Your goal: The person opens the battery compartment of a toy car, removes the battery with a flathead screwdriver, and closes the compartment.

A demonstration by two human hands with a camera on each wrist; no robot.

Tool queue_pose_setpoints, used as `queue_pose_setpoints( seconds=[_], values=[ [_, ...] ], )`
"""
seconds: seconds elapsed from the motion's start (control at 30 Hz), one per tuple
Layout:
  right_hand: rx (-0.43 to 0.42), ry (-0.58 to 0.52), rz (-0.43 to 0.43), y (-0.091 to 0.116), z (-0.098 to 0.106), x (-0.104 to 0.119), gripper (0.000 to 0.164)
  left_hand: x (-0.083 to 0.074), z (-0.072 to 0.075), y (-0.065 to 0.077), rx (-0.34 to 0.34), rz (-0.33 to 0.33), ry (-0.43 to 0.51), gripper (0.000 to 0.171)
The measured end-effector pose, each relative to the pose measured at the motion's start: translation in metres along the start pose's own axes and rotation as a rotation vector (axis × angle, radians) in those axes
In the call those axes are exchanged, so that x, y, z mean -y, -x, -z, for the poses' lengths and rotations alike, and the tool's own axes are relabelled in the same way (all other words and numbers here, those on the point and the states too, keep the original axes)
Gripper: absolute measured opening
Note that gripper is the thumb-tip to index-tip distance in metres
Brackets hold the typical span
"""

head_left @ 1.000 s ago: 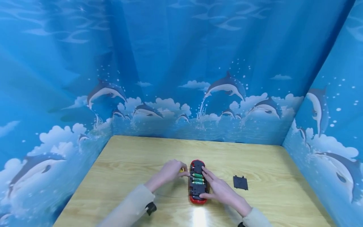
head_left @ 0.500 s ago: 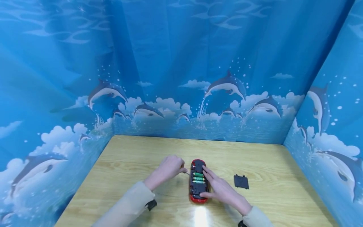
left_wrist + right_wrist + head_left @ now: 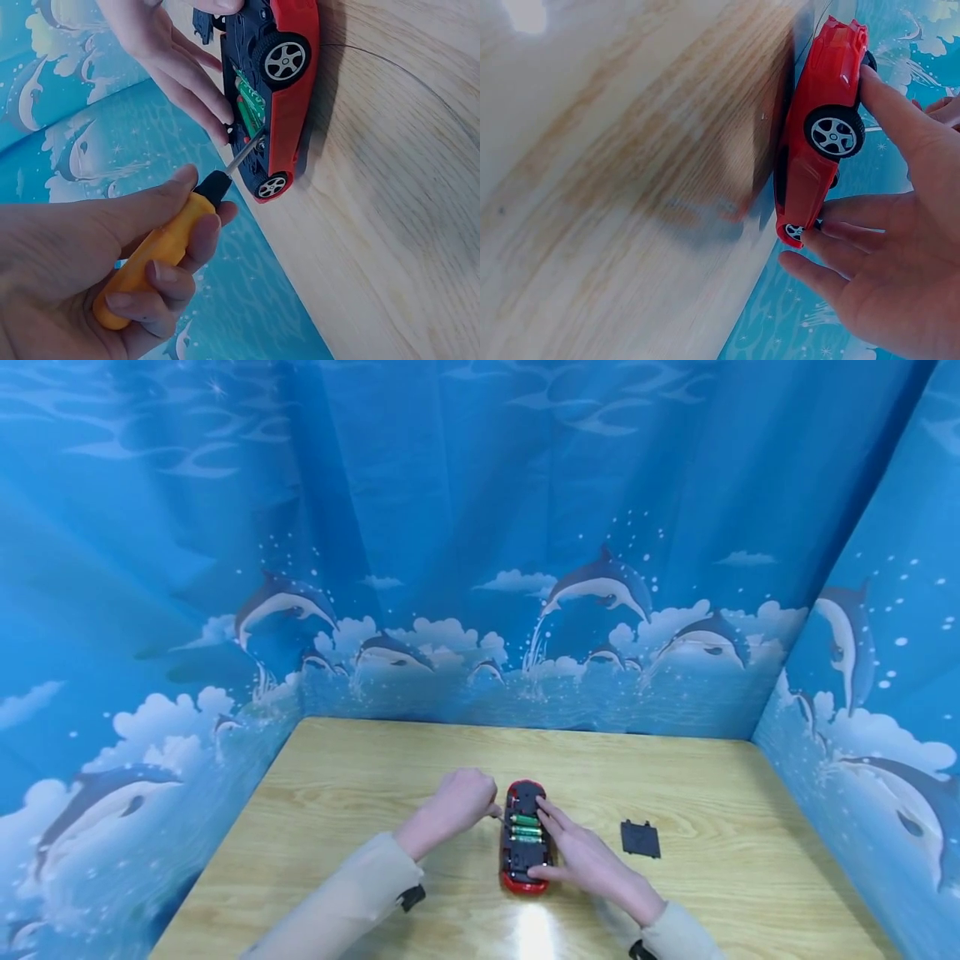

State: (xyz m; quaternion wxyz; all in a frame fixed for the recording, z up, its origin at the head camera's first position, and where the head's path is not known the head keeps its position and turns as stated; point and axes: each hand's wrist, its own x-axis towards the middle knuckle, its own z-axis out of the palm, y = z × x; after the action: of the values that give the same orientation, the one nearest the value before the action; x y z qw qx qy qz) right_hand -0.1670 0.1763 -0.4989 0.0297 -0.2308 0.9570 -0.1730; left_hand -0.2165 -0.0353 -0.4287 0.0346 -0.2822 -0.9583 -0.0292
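A red toy car [image 3: 522, 885] lies upside down on the wooden table, its black underside up. Several green batteries [image 3: 526, 830] sit in its uncovered battery compartment. My left hand [image 3: 462, 799] grips a screwdriver [image 3: 154, 251] by its yellow handle, fingers curled round it. Its metal shaft [image 3: 244, 152] slants to the compartment's edge, with the tip at the batteries. My right hand [image 3: 588, 857] presses on the car's underside from the right, thumb near one end and fingers near the other, all spread fairly straight. In the right wrist view, the car's red side [image 3: 810, 150] and wheels show beside that hand.
A black battery cover [image 3: 640, 839] with small tabs lies on the table to the right of my right hand. The light wooden table [image 3: 360, 760] is bordered at the back and sides by a blue curtain [image 3: 450, 527] printed with dolphins.
My left hand drew the screwdriver slightly back from the batteries, then moved right, bringing the tip to the compartment again with the wrist turned. The right hand stays on the car.
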Motion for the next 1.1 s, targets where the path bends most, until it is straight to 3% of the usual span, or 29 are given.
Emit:
queue_pose_setpoints(
  seconds=[0.13, 0.37, 0.8, 1.1],
  values=[
    [-0.007, -0.003, 0.002, 0.0, 0.0, 0.0, 0.095, -0.002, 0.0, -0.001, -0.025, -0.016, -0.061, 0.038],
    [-0.026, 0.01, 0.003, 0.001, 0.0, 0.0, 0.095, -0.01, -0.002, -0.002, -0.017, 0.012, -0.158, 0.036],
    [-0.004, -0.007, 0.002, -0.001, 0.0, 0.002, 0.094, -0.011, 0.001, -0.004, -0.014, 0.034, -0.148, 0.039],
    [-0.015, 0.003, 0.005, -0.001, -0.001, 0.002, 0.095, -0.018, 0.004, -0.011, 0.067, 0.041, -0.162, 0.032]
  ],
)
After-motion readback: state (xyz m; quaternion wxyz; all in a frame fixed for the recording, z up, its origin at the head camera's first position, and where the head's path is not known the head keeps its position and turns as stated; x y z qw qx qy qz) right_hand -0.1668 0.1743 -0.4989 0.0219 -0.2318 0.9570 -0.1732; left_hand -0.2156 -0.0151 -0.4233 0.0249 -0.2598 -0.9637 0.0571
